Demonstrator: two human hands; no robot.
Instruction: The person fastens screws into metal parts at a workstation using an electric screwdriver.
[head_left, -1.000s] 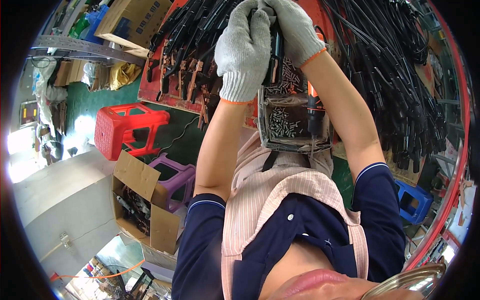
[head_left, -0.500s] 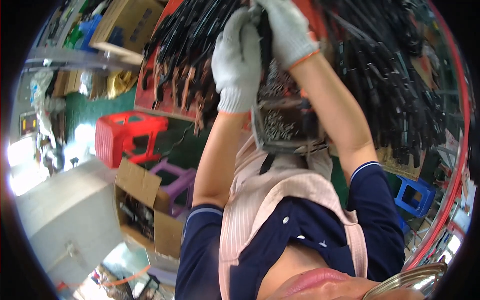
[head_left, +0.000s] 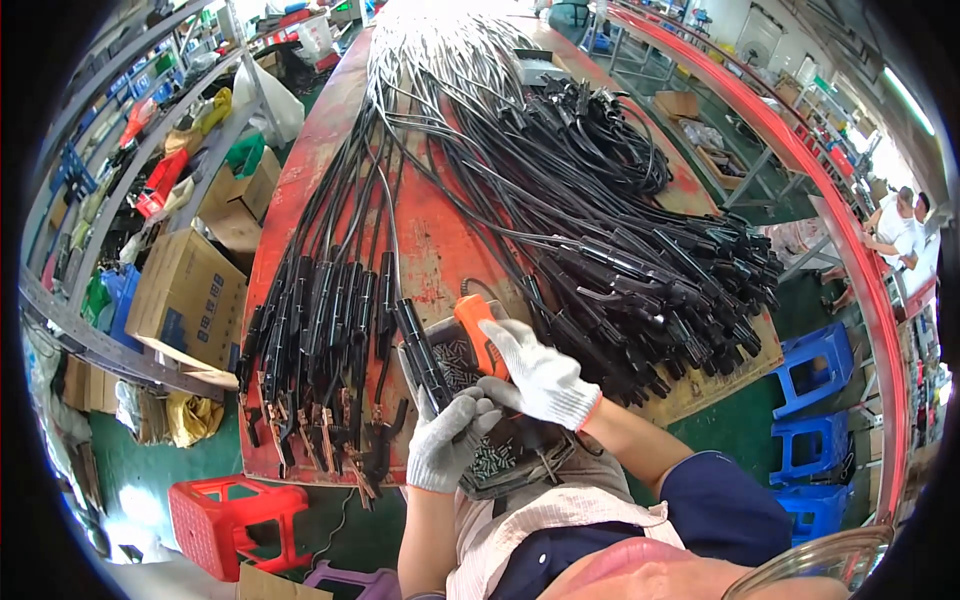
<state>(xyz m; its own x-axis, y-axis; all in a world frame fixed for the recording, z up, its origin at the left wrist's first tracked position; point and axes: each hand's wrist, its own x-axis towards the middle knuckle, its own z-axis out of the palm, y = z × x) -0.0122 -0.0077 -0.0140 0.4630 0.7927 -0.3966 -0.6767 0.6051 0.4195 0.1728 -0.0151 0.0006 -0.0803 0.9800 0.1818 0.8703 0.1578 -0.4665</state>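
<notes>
My left hand, in a white knit glove, is closed around the lower end of a black tubular cable handle. A cable runs from the handle's far end up the table. My right hand, also gloved, wraps an orange power screwdriver. The right thumb and fingertips come close to the left fingers; whether they pinch a small part there is hidden. Below both hands lies a metal tray in my lap area, with loose screws in its near part and more screws in its far part.
On the red table, similar black handles with copper ends lie at left. A large pile of black handles covers the right side. A red stool stands left, blue stools right. A red rail curves along the right.
The view has tilted up, showing the whole table. My hands now appear lower in it, over the tray, and the right hand is visibly around the orange screwdriver.
</notes>
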